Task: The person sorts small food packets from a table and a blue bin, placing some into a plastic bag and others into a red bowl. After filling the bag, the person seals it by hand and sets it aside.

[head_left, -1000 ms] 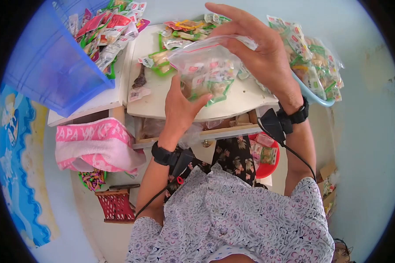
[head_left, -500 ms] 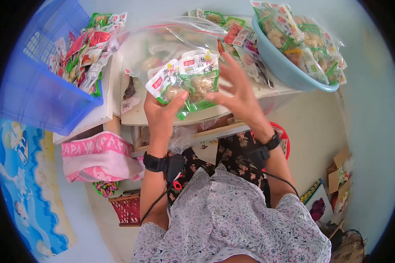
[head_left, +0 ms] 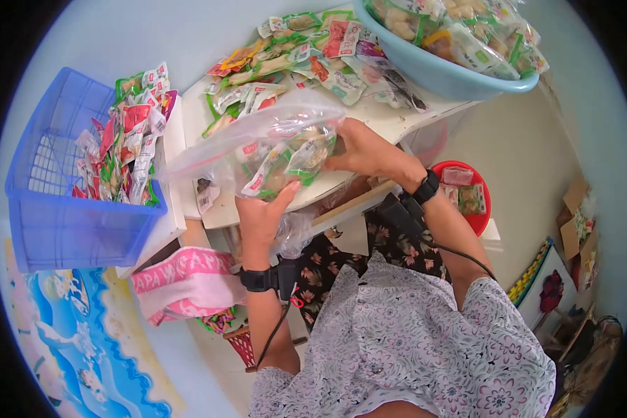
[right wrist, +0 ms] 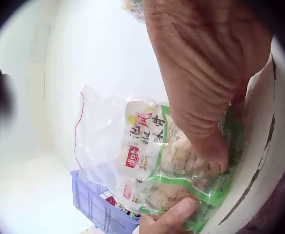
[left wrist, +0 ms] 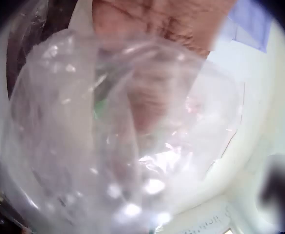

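A clear zip bag with several green-and-white food packets inside is held over the white table. My left hand grips its lower edge, thumb in front. At the bag's right side my right hand holds on, fingers partly hidden behind it. The right wrist view shows the right thumb of that hand pressed on a packet, with the left thumb on the one below. Clear film covers much of the left hand in the left wrist view.
A blue basket of packets stands at the left. Loose packets lie at the table's back, beside a light-blue basin of filled bags. Below are an open drawer, a pink towel and a red tub.
My right hand has come back to the bag and now holds its right side. The bag's mouth hangs to the left, and the head view has shifted, with the blue basket lower.
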`<action>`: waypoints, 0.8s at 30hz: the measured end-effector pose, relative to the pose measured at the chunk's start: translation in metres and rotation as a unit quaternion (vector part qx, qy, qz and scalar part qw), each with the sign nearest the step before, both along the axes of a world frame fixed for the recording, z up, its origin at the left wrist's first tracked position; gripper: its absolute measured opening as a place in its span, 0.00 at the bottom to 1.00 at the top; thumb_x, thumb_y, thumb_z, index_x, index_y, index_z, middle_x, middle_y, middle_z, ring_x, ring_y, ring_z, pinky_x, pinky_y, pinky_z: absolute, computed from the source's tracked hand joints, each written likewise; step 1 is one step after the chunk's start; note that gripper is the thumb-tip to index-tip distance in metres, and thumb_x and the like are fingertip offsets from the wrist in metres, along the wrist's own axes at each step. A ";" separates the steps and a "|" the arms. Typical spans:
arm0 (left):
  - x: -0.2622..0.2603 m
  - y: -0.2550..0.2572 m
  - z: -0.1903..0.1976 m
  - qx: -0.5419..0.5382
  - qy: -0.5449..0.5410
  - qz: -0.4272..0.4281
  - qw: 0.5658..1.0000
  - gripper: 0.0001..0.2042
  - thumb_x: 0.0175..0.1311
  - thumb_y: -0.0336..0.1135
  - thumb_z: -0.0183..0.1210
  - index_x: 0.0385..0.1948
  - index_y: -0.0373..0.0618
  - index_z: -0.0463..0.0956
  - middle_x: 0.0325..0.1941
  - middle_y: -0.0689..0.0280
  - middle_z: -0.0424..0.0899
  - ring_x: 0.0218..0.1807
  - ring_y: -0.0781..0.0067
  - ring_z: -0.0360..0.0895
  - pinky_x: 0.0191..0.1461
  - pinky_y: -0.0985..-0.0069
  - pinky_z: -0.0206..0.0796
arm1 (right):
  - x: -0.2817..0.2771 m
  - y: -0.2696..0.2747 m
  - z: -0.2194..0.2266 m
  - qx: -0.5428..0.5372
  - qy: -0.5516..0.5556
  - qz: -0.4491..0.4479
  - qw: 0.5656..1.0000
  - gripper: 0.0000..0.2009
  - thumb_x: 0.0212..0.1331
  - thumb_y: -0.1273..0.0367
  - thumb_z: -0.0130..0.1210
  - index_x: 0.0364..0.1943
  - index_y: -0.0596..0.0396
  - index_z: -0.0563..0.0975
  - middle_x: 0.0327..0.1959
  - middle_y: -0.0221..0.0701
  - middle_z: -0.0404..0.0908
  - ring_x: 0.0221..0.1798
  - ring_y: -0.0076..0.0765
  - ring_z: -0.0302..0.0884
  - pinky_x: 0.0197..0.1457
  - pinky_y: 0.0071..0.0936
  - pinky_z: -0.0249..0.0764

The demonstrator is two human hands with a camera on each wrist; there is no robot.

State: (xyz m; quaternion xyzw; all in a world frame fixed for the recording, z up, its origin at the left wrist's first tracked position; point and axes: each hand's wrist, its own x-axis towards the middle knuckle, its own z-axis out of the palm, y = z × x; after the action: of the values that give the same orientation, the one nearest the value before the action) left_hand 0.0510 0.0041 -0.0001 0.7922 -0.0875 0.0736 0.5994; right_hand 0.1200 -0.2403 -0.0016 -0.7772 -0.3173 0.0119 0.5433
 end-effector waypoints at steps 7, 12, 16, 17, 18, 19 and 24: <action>0.000 -0.021 0.003 -0.121 -0.022 0.034 0.992 0.30 0.53 0.22 0.74 0.61 0.33 0.74 0.56 0.60 0.84 0.55 0.70 0.82 0.61 0.71 0.74 | 0.001 -0.003 0.007 0.116 0.096 0.064 0.987 0.34 0.48 0.75 0.74 0.64 0.61 0.74 0.61 0.40 0.82 0.65 0.38 0.75 0.73 0.33 0.65; -0.003 -0.028 0.009 -0.159 -0.036 0.017 0.987 0.33 0.52 0.21 0.73 0.63 0.34 0.71 0.59 0.59 0.82 0.58 0.70 0.80 0.63 0.71 0.73 | -0.011 -0.005 0.008 0.167 0.109 0.030 0.979 0.39 0.46 0.70 0.79 0.65 0.62 0.73 0.61 0.38 0.81 0.65 0.36 0.74 0.73 0.32 0.64; -0.005 -0.025 0.005 -0.120 -0.045 0.030 0.991 0.32 0.53 0.21 0.73 0.63 0.34 0.72 0.58 0.59 0.82 0.57 0.70 0.81 0.63 0.71 0.73 | -0.008 -0.006 0.009 0.130 0.059 0.012 0.990 0.38 0.46 0.65 0.80 0.63 0.61 0.75 0.59 0.37 0.83 0.63 0.34 0.76 0.70 0.34 0.68; -0.007 -0.023 0.005 -0.121 -0.031 0.027 0.992 0.32 0.53 0.21 0.73 0.62 0.34 0.73 0.57 0.60 0.83 0.56 0.70 0.81 0.62 0.71 0.73 | -0.008 -0.008 0.012 0.109 0.063 0.018 0.992 0.37 0.47 0.64 0.80 0.62 0.61 0.75 0.59 0.38 0.83 0.63 0.35 0.76 0.69 0.34 0.69; -0.009 -0.021 0.006 -0.122 -0.019 0.025 0.992 0.31 0.53 0.22 0.74 0.62 0.34 0.74 0.56 0.60 0.83 0.56 0.70 0.81 0.62 0.71 0.73 | -0.008 -0.009 0.016 0.089 0.067 0.023 0.994 0.36 0.48 0.63 0.79 0.61 0.61 0.76 0.58 0.38 0.83 0.62 0.35 0.77 0.68 0.35 0.70; -0.010 -0.018 0.006 -0.124 -0.006 0.022 0.992 0.30 0.53 0.23 0.75 0.61 0.34 0.75 0.56 0.60 0.83 0.55 0.71 0.81 0.61 0.71 0.73 | -0.008 -0.010 0.021 0.105 0.073 0.036 0.991 0.36 0.48 0.65 0.79 0.62 0.61 0.75 0.59 0.38 0.83 0.62 0.34 0.76 0.69 0.34 0.70; -0.003 -0.002 0.001 0.009 -0.052 0.016 0.998 0.27 0.52 0.27 0.78 0.56 0.35 0.79 0.52 0.62 0.86 0.51 0.71 0.81 0.59 0.71 0.73 | -0.005 -0.008 0.020 0.076 0.079 0.027 0.994 0.35 0.49 0.74 0.76 0.64 0.60 0.74 0.58 0.34 0.84 0.61 0.30 0.76 0.69 0.31 0.69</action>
State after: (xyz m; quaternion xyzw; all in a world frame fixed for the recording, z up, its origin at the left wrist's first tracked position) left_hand 0.0480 0.0018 0.0010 0.7943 -0.1068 0.1231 0.5853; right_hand 0.1145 -0.2487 0.0181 -0.7214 -0.2946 0.0639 0.6235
